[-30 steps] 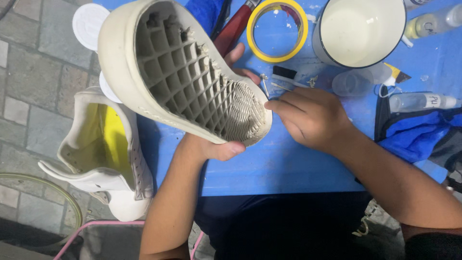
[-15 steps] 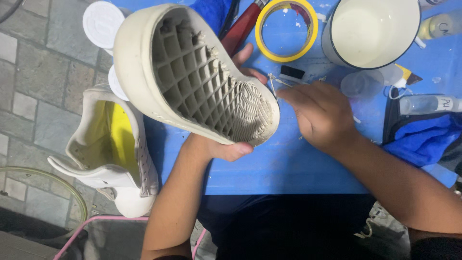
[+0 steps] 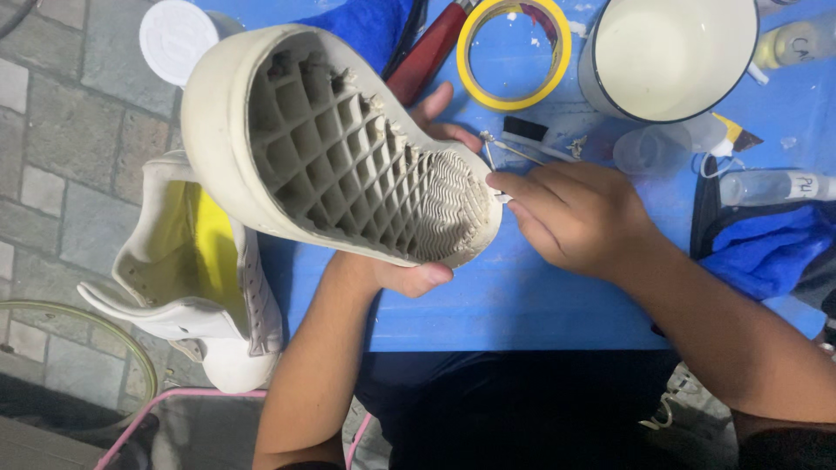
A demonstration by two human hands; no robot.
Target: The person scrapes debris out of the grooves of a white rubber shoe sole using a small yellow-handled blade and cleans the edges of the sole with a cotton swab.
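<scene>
My left hand holds up a detached cream shoe sole, gripping it from underneath, with its hollow lattice inside facing me. My right hand is closed on a thin metal tool at the sole's narrow end, fingertips touching the rim there. A white shoe upper with a yellow lining rests at the left edge of the blue table.
On the table lie a roll of yellow tape, a red-handled tool, a white enamel bowl, a small brush, a clear cup, small bottles and a blue cloth. A white lid sits at the far left.
The sole has tilted slightly and shifted left with my left hand. My right hand keeps working at the rim of the narrow end.
</scene>
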